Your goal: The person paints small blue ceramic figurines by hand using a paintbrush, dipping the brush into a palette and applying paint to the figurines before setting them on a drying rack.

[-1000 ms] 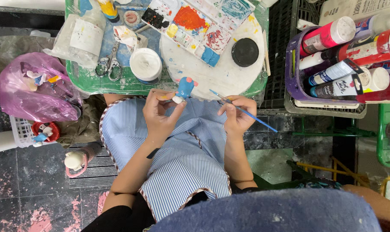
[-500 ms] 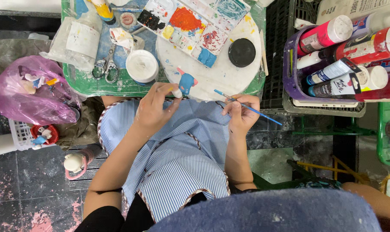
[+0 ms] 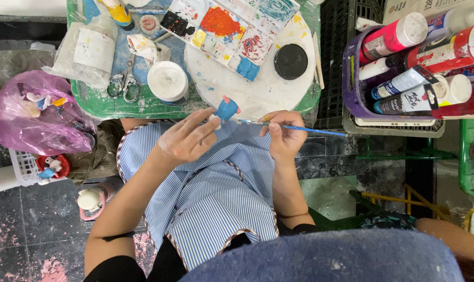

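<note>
My left hand (image 3: 187,140) pinches a small blue figurine (image 3: 226,109) with a red tip, held just over the front edge of the green table (image 3: 117,107). My right hand (image 3: 284,137) grips a thin blue paintbrush (image 3: 313,130); its bristle end points left and touches the figurine. Both hands hover above my blue striped apron (image 3: 211,188). Behind them lie a round white board (image 3: 247,89) and a paint palette (image 3: 232,31) with red, blue and yellow patches.
A white jar lid (image 3: 167,81), scissors (image 3: 123,83) and a black lid (image 3: 291,61) lie on the table. A purple basket (image 3: 352,89) of paint bottles stands at right. A pink plastic bag (image 3: 36,112) with figurines sits at left, over a white basket (image 3: 25,167).
Both hands have shifted slightly right and nearer the table edge. The brush tip has come onto the figurine.
</note>
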